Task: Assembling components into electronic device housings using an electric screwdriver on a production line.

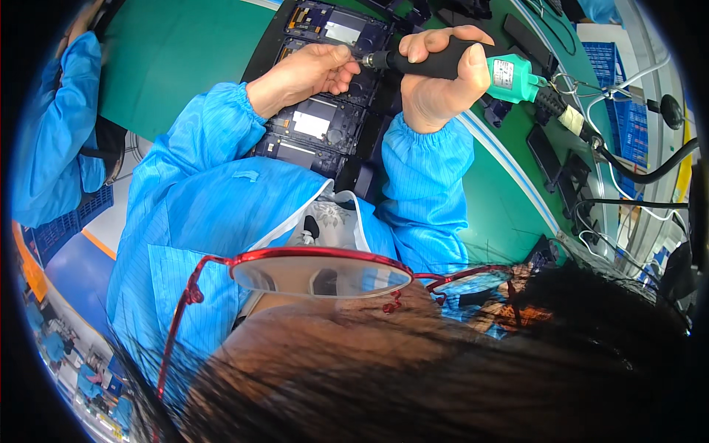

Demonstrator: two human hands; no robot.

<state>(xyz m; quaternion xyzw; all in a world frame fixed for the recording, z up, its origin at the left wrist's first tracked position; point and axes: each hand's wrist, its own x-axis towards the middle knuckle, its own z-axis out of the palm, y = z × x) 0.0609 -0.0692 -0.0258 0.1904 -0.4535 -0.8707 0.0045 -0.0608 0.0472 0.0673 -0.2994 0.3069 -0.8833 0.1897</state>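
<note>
My right hand [436, 100] is wrapped around the black grip of an electric screwdriver [515, 78] with a green rear end. The tool lies nearly level, its bit pointing left. My left hand [299, 77] is closed in a pinch at the bit's tip; anything small between the fingertips is hidden. Under both hands stands a dark tray with several phone-like device housings [319, 124], dark with pale rectangular patches. My left hand partly covers one of them.
A green work mat [181, 70] covers the bench. On the right lie black device parts [545, 151], a white-blue strip [509, 173], cables [635, 173] and blue bins [631, 118]. At far left, another person's blue sleeve [63, 125] reaches onto the bench.
</note>
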